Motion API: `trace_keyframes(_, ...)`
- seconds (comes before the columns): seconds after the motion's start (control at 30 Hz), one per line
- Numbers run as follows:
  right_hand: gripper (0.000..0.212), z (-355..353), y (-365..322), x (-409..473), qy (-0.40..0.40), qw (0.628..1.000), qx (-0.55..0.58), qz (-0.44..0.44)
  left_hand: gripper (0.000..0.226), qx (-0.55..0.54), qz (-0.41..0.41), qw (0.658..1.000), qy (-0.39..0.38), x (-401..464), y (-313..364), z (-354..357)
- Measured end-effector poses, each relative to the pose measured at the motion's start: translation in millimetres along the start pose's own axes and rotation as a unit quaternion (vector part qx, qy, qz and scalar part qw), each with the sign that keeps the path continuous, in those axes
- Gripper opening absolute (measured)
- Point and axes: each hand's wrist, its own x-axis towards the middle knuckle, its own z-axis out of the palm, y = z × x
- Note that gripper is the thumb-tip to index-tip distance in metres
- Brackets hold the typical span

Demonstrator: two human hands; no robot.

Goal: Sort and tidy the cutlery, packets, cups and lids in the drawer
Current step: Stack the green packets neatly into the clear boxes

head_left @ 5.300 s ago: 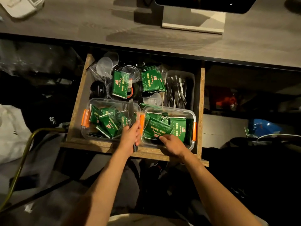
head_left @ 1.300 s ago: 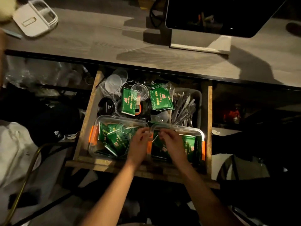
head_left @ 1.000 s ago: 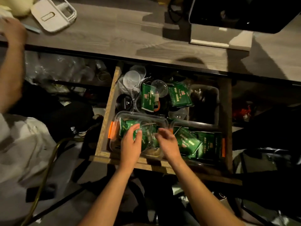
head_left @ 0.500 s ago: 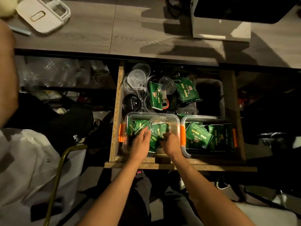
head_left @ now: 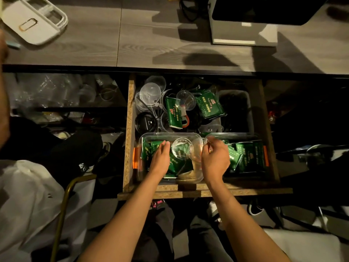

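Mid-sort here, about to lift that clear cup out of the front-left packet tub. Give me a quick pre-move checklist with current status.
1. Right hand has the clear cup: ok, fingers curl round it, cup tipped on its side.
2. Second clear cup separated from it: cannot tell, the two overlap.
3. Left hand steadying the green packets in the front-left tub: ok, fingers lie flat on them.
4. Packets free of the cup: cannot tell, transparent walls hide contact.
5. Landing spot among the clear cups at the back left: not ok, crowded and jumbled.
6. Front-right tub out of the lift path: ok, it sits beside the hand.
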Motion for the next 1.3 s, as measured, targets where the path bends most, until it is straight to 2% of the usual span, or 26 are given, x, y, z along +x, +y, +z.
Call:
trace_keyframes(0.07,0.022,3,-2,5,-0.022,0.997,0.07,-0.006,0.064,-0.011,-0.023,1.0,-0.008,6,0,1)
trace_keyframes(0.13,0.022,12,-3,7,-0.084,0.992,0.09,-0.014,0.072,-0.044,-0.055,0.997,-0.016,12,0,0)
trace_keyframes(0.23,0.023,32,-2,10,-0.17,0.985,0.023,0.023,0.079,-0.112,-0.081,0.99,-0.027,22,-1,0)
trace_keyframes(0.33,0.025,42,-5,14,-0.195,0.981,-0.01,0.001,0.087,-0.158,-0.098,0.982,-0.036,27,1,2)
trace_keyframes(0.47,0.033,51,-9,2,-0.197,0.978,-0.062,-0.005,0.058,-0.112,-0.073,0.989,-0.059,29,4,11)
trace_keyframes(0.53,0.039,54,-5,-4,-0.205,0.978,-0.034,-0.019,0.052,-0.091,-0.064,0.992,-0.065,32,3,20)
trace_keyframes(0.67,0.047,59,-3,6,-0.21,0.969,-0.125,-0.02,0.045,-0.067,-0.051,0.995,-0.048,34,5,31)
trace_keyframes(0.77,0.051,58,-8,15,-0.277,0.957,-0.081,0.009,0.038,-0.067,-0.032,0.997,-0.02,34,7,29)
trace_keyframes(0.87,0.042,48,-8,23,-0.303,0.951,-0.041,-0.045,0.032,-0.049,-0.019,0.999,0.014,35,6,26)
trace_keyframes(0.93,0.032,40,-10,27,-0.313,0.948,0.045,-0.027,0.03,-0.067,-0.015,0.997,0.028,32,7,21)
trace_keyframes(1.03,0.023,28,-15,28,-0.347,0.914,0.205,0.051,0.027,-0.114,0.001,0.993,0.032,20,16,14)
trace_keyframes(1.13,0.026,13,-21,31,-0.351,0.885,0.298,0.071,0.02,-0.166,0.006,0.986,0.013,7,31,12)
trace_keyframes(1.3,0.033,-8,-35,42,-0.31,0.881,0.354,0.053,0.019,-0.199,0.06,0.978,0.012,-2,61,10)
